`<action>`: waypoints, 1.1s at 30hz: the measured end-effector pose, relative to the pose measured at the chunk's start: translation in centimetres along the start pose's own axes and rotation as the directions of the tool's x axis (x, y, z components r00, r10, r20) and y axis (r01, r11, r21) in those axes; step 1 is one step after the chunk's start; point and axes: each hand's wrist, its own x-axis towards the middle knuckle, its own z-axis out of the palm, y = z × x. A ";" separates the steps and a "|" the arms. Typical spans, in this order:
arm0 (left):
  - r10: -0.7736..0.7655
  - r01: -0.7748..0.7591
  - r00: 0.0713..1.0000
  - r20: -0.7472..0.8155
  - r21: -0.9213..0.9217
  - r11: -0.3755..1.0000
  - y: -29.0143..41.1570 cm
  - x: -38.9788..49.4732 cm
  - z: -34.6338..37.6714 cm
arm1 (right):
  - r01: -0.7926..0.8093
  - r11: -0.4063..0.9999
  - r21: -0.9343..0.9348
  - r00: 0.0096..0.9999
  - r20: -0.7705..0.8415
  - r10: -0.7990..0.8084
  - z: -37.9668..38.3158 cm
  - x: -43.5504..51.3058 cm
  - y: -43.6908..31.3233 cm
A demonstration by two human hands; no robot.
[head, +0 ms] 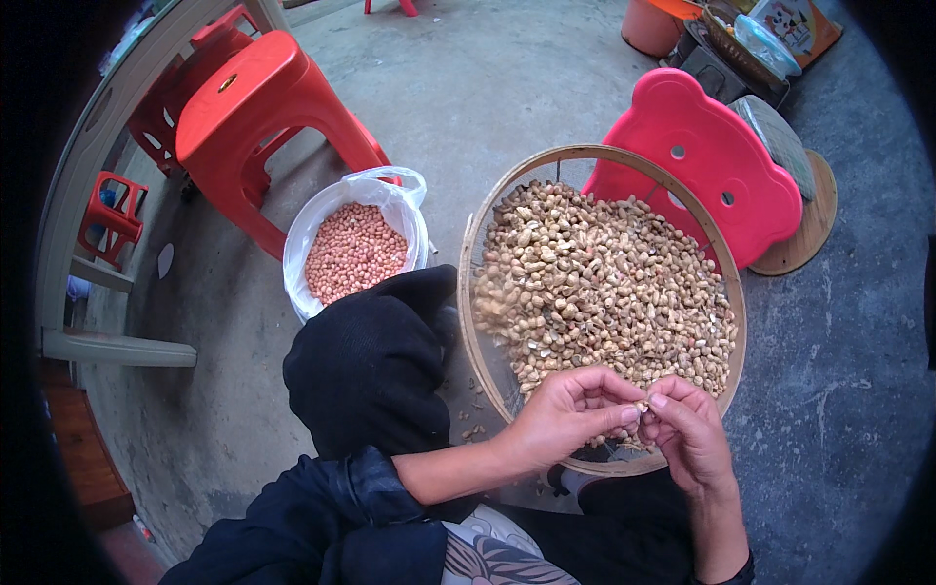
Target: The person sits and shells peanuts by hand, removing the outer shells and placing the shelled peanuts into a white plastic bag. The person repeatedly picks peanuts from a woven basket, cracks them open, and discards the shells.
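Over the near edge of a round mesh sieve (468,292) with a wooden rim, my two hands meet at the fingertips. Between thumb and finger, my left hand (578,411) pinches a small peanut pod (642,406). My right hand (687,424) grips the same pod from the other side; fingers hide most of it. Unshelled peanuts (585,278) and some loose shells fill much of the sieve. To the left, a white bucket lined with a plastic bag (402,208) holds reddish shelled peanuts (355,252).
A red plastic stool (241,95) stands behind the bucket. Under the sieve's far right side is a pink bear-shaped stool (702,161), beside a round wooden board (815,219). A table leg (124,347) juts in at left. Shell bits (474,424) litter the concrete floor.
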 end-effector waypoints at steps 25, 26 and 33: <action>-0.054 0.051 0.996 -0.067 -0.051 0.997 0.1 0.1 0.4 | 0.192 0.925 -0.327 0.970 -0.077 -0.229 0.5 0.0 0.3; -0.050 0.046 0.996 -0.068 -0.059 0.997 0.1 0.1 0.4 | 0.214 0.913 -0.346 0.966 -0.065 -0.251 0.5 0.0 0.3; -0.096 0.093 0.994 -0.046 -0.070 0.993 -0.1 0.0 -0.1 | 0.344 0.732 -0.589 0.910 0.018 -0.413 0.9 -0.1 0.6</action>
